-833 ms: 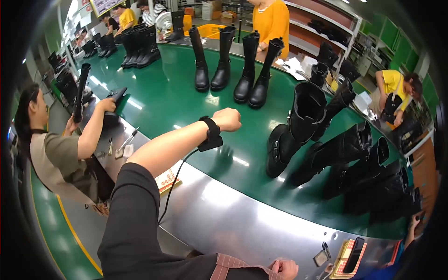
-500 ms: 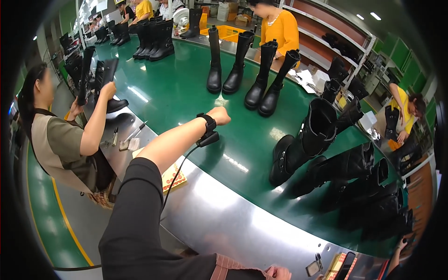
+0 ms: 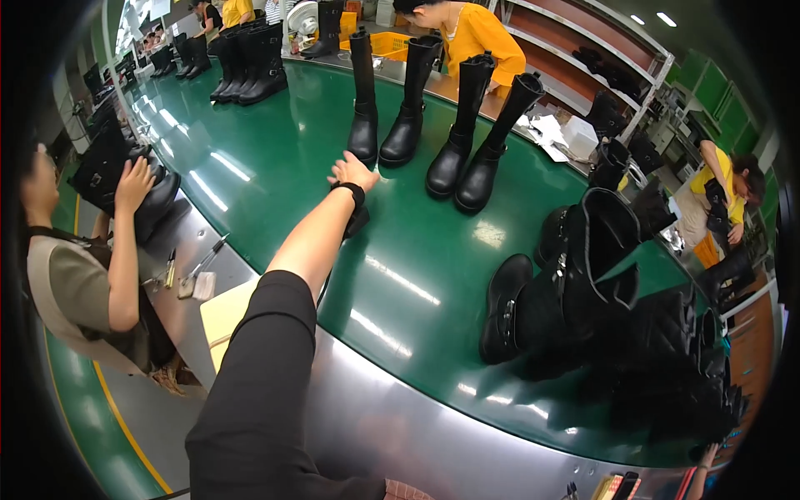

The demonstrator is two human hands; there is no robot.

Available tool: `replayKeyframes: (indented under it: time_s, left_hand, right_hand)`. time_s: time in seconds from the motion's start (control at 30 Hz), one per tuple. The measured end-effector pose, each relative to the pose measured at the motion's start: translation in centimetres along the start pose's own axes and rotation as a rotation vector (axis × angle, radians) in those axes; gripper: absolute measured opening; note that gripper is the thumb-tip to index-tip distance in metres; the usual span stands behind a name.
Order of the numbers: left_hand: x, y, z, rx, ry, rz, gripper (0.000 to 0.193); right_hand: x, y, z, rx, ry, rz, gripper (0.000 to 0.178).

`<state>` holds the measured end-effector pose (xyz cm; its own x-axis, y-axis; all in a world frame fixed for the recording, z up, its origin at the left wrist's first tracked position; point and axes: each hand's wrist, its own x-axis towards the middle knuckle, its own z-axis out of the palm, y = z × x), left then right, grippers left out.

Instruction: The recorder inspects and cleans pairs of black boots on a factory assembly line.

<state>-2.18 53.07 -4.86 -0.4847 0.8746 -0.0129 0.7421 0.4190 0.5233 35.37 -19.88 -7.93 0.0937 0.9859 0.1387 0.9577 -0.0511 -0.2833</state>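
My left arm, in a dark sleeve, stretches out over the green table. At its end my left hand is open, its fingers apart and nothing in them, with a dark band around the wrist. The fingertips are at the toe of a tall black boot; whether they touch it I cannot tell. Beside that boot stands another black boot, and to their right a pair of tall boots, one next to the other. My right hand is out of view.
Large buckled boots crowd the green table at right, partly blurred. A steel ledge runs along the near edge, with a yellow pad on it. At left a co-worker handles boots; a person in yellow stands across.
My left hand has moved left toward the boot, and its closed fingers have spread. My right hand has left the view. The table's boots at right appear closer; the co-worker at left has shifted their boots.
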Motion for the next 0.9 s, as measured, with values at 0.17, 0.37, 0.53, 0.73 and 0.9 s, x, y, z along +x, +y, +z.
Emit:
replayKeyframes:
  time_s: [0.17, 0.37, 0.53, 0.73, 0.9]
  left_hand:
    - [7.4, 0.1, 2.2, -0.069, 0.084, -0.032, 0.122]
    - [11.2, -2.5, 4.1, -0.206, 0.015, 0.187, 0.101]
    - [6.7, -3.4, 2.6, -0.324, 0.103, 0.301, 0.072]
    - [0.4, -4.3, -4.4, -0.420, 0.248, 0.332, 0.070]
    - [-4.8, -8.8, -14.6, -0.780, -0.398, 0.574, 0.051]
  right_hand:
    - [-0.6, 1.0, -0.2, 0.003, -0.090, 0.101, 0.014]
    - [-0.3, -0.3, -0.9, 0.034, -0.106, 0.208, 0.014]
    - [3.2, -0.2, -0.3, -0.078, 0.215, -0.081, 0.015]
    - [3.4, -2.3, -0.8, 0.037, 0.155, 0.111, 0.010]
    - [3.1, -2.6, -0.2, 0.118, 0.155, 0.177, 0.010]
